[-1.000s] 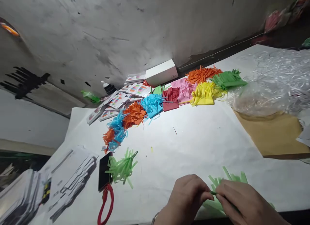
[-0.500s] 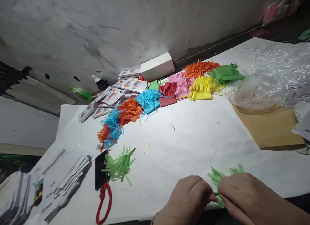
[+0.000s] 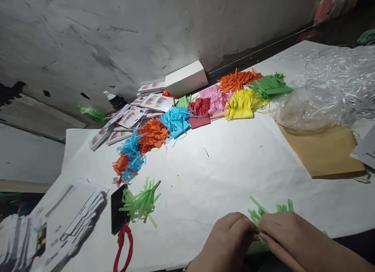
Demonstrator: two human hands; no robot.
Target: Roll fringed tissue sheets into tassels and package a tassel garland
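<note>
Close together at the table's front edge, both my hands are closed on light green fringed paper [image 3: 255,216]. My left hand [image 3: 227,240] pinches its left side, fingertips curled down and partly hidden. My right hand [image 3: 290,238] grips it from the right, covering most of the paper. Loose green strips stick out beyond the knuckles. To the left, a finished-looking green paper tassel [image 3: 142,201] lies partly over a black phone [image 3: 117,209] with a red cord strap [image 3: 126,252].
Across the back run fringed paper bundles, among them blue [image 3: 175,121], yellow [image 3: 241,106] and dark red [image 3: 200,113]. Printed packets [image 3: 130,117] and a white box [image 3: 186,79] stand behind. Stacked white sheets [image 3: 76,221] lie left; clear plastic [image 3: 328,88] and a brown envelope [image 3: 325,153] lie right.
My hands have drawn slightly closer together on the green fringed paper, and the fingertips of the two hands now nearly meet. The view has shifted a little.
</note>
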